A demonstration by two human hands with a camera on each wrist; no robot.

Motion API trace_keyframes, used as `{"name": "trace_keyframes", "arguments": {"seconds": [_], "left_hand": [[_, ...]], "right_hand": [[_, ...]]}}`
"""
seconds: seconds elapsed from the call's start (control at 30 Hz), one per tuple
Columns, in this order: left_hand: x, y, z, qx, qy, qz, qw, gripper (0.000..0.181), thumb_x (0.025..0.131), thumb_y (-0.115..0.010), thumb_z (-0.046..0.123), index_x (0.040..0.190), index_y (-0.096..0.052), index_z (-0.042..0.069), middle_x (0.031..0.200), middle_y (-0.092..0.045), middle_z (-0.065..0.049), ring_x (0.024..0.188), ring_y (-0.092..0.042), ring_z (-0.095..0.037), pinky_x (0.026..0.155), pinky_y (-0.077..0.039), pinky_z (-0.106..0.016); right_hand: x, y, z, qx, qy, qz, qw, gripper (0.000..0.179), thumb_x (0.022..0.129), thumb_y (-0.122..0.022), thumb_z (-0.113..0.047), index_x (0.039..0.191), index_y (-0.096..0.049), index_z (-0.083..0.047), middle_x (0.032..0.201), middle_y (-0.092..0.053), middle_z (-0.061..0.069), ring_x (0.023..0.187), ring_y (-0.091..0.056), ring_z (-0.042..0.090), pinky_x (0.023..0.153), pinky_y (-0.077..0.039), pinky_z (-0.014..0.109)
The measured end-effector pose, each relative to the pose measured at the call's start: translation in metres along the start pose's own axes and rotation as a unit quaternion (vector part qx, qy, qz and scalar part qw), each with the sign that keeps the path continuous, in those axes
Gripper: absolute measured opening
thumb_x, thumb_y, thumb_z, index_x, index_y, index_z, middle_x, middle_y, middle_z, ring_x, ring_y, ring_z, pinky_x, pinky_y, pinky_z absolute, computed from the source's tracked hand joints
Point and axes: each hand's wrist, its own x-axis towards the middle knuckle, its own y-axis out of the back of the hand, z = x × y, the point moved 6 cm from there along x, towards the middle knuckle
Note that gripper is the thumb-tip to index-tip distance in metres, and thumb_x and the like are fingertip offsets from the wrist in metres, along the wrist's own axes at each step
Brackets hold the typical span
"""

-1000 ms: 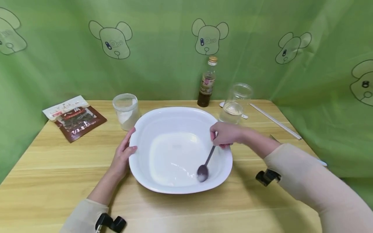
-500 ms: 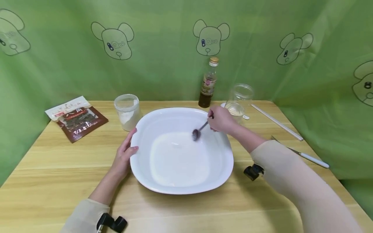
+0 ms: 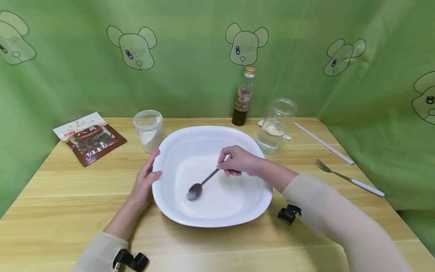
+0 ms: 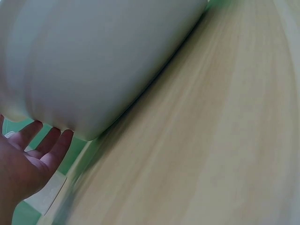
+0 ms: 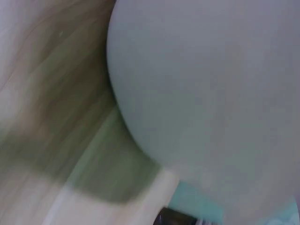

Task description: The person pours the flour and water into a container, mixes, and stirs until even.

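Note:
A white basin [image 3: 212, 132] stands in the middle of the table, with what looks like clear liquid in its bottom. My left hand [image 3: 142, 184] holds its left side, thumb at the rim and fingers along the outer wall; the left wrist view shows those fingers [image 4: 58, 145] against the wall [image 4: 103, 61]. Over the basin my right hand [image 3: 238, 161] pinches the handle of a dark brown spoon [image 3: 195, 190], its bowl low in the basin toward the front left. The right wrist view shows mostly the basin's outside [image 5: 201, 93], and the right hand is out of it.
Behind the basin stand a tub of white powder [image 3: 149, 136], a bottle of dark liquid [image 3: 242, 100] and a clear jar of liquid [image 3: 272, 132]. A brown packet [image 3: 91, 139] lies at the back left. White sticks [image 3: 323, 142] and a white-handled fork [image 3: 367, 187] lie on the right.
The spoon has swept around the basin, from its front right up to the back right, then across to the front left, with my right hand following. The left hand has stayed at the rim.

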Motion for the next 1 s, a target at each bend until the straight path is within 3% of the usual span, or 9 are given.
{"name": "trace_keyframes", "arguments": {"seconds": [0.13, 0.23, 0.37, 0.47, 0.57, 0.67, 0.8, 1.0], "left_hand": [[0.000, 0.000, 0.002, 0.004, 0.001, 0.000, 1.0000, 0.061, 0.078, -0.042, 0.004, 0.136, -0.026, 0.013, 0.134, -0.027, -0.010, 0.102, -0.045, -0.020, 0.075, -0.048, -0.029], [0.000, 0.001, 0.002, 0.008, 0.002, 0.002, 1.0000, 0.061, 0.079, -0.042, 0.003, 0.136, -0.026, 0.013, 0.134, -0.027, -0.009, 0.102, -0.045, -0.020, 0.074, -0.048, -0.029], [0.000, 0.002, 0.002, 0.009, 0.002, 0.004, 0.9999, 0.061, 0.079, -0.042, 0.004, 0.136, -0.026, 0.014, 0.134, -0.027, -0.008, 0.103, -0.044, -0.021, 0.074, -0.048, -0.030], [0.000, 0.002, 0.002, 0.008, 0.003, 0.005, 1.0000, 0.061, 0.078, -0.042, 0.004, 0.136, -0.026, 0.014, 0.135, -0.026, -0.008, 0.103, -0.043, -0.021, 0.075, -0.048, -0.029], [0.000, 0.002, 0.001, 0.011, 0.003, 0.004, 0.9999, 0.061, 0.079, -0.042, 0.004, 0.136, -0.026, 0.013, 0.136, -0.024, -0.008, 0.104, -0.042, -0.020, 0.076, -0.048, -0.028], [0.000, 0.001, -0.001, 0.012, 0.003, 0.006, 0.9999, 0.061, 0.078, -0.042, 0.004, 0.136, -0.026, 0.013, 0.136, -0.025, -0.007, 0.104, -0.042, -0.020, 0.075, -0.048, -0.028], [0.000, -0.001, -0.001, 0.004, -0.005, 0.007, 1.0000, 0.062, 0.077, -0.042, 0.003, 0.136, -0.026, 0.012, 0.135, -0.026, -0.009, 0.103, -0.043, -0.020, 0.075, -0.048, -0.029], [0.000, 0.000, 0.001, 0.001, -0.009, 0.005, 0.9999, 0.061, 0.077, -0.042, 0.003, 0.136, -0.026, 0.011, 0.135, -0.026, -0.011, 0.104, -0.043, -0.021, 0.077, -0.047, -0.030]], "right_hand": [[-0.017, 0.016, 0.006, -0.023, 0.001, -0.036, 0.9991, 0.011, 0.081, -0.055, -0.008, 0.085, -0.051, 0.001, 0.055, -0.053, 0.009, 0.040, -0.041, 0.011, 0.036, -0.032, 0.018], [-0.028, 0.036, 0.012, -0.042, -0.008, -0.031, 0.9986, 0.013, 0.081, -0.054, -0.007, 0.087, -0.051, 0.003, 0.059, -0.055, 0.010, 0.044, -0.044, 0.011, 0.038, -0.035, 0.018], [-0.031, 0.064, 0.017, -0.030, -0.017, 0.021, 0.9992, 0.016, 0.082, -0.052, -0.006, 0.093, -0.048, 0.006, 0.063, -0.056, 0.011, 0.048, -0.047, 0.012, 0.042, -0.042, 0.020], [-0.025, 0.077, 0.018, 0.008, -0.012, 0.080, 0.9967, 0.020, 0.083, -0.051, -0.004, 0.097, -0.046, 0.009, 0.066, -0.058, 0.011, 0.050, -0.050, 0.012, 0.045, -0.045, 0.021], [-0.014, 0.077, 0.016, 0.035, -0.001, 0.127, 0.9913, 0.021, 0.083, -0.051, -0.002, 0.099, -0.044, 0.010, 0.067, -0.060, 0.012, 0.050, -0.051, 0.011, 0.046, -0.047, 0.022], [0.001, 0.063, 0.012, 0.036, 0.012, 0.139, 0.9895, 0.020, 0.082, -0.052, -0.001, 0.097, -0.045, 0.009, 0.066, -0.060, 0.013, 0.047, -0.051, 0.011, 0.046, -0.049, 0.024], [0.014, 0.033, 0.001, 0.014, 0.034, 0.097, 0.9946, 0.014, 0.081, -0.054, -0.001, 0.091, -0.049, 0.006, 0.062, -0.059, 0.013, 0.044, -0.050, 0.012, 0.043, -0.047, 0.025], [0.004, -0.005, -0.008, -0.035, 0.044, -0.038, 0.9977, 0.007, 0.079, -0.055, -0.002, 0.084, -0.051, 0.002, 0.054, -0.055, 0.012, 0.038, -0.043, 0.012, 0.035, -0.035, 0.020]]}}
